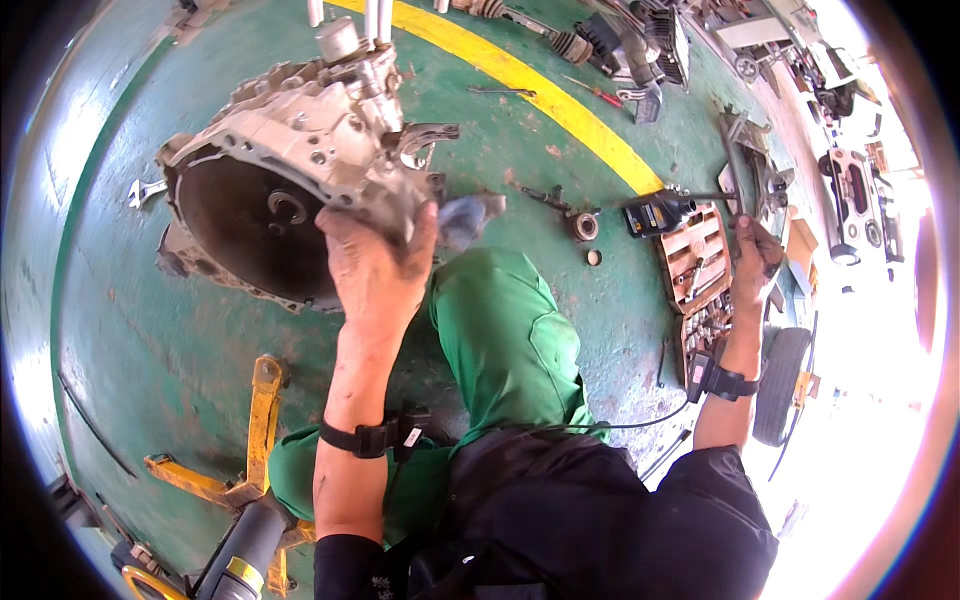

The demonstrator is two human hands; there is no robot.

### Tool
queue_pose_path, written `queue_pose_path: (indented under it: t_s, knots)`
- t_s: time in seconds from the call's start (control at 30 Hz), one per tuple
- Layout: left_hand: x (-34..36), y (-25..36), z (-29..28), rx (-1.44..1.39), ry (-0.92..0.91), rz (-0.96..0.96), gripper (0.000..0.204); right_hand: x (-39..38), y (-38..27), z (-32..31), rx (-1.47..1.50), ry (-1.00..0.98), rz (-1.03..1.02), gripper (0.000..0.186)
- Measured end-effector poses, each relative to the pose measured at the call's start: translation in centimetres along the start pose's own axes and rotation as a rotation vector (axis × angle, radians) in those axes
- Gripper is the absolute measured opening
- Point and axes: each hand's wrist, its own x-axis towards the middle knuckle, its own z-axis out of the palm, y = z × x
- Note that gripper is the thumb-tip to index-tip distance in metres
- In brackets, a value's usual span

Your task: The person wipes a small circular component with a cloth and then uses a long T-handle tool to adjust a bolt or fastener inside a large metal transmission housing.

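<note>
A large cast-metal gearbox housing [330, 150] lies on the green floor at the left, its round, dark bell opening turned toward me. My left hand [375, 255] grips the rim of that opening, with the thumb and fingers on either side of the edge. Beside it, a bluish rag [462, 222] rests against the housing. Out to the right, my right hand [755, 250] is closed around the lower end of a long dark metal bar [728, 150]; its exact kind is unclear. Close to this hand are a black bottle [655, 214] and an open toolbox [694, 235].
A yellow stand [262, 420] with legs sits at lower left. An open-end wrench [146, 192] lies left of the housing. Beyond are a red screwdriver [605, 96], a bearing-like ring part [584, 227], drive shafts [530, 25] and a tyre [783, 385].
</note>
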Motion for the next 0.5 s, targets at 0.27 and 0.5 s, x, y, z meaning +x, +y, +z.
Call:
queue_pose_path:
  t_s: [0.27,0.5]
  knots:
    - [0.1,0.9,0.6,-0.231,0.027,0.004,0.067,-4.1,20.0,-5.9,0.034,-0.345,0.678,0.030]
    - [0.3,0.7,1.3,-0.176,0.041,-0.021,0.060,-9.1,33.5,-8.6,-1.210,-0.810,0.631,0.047]
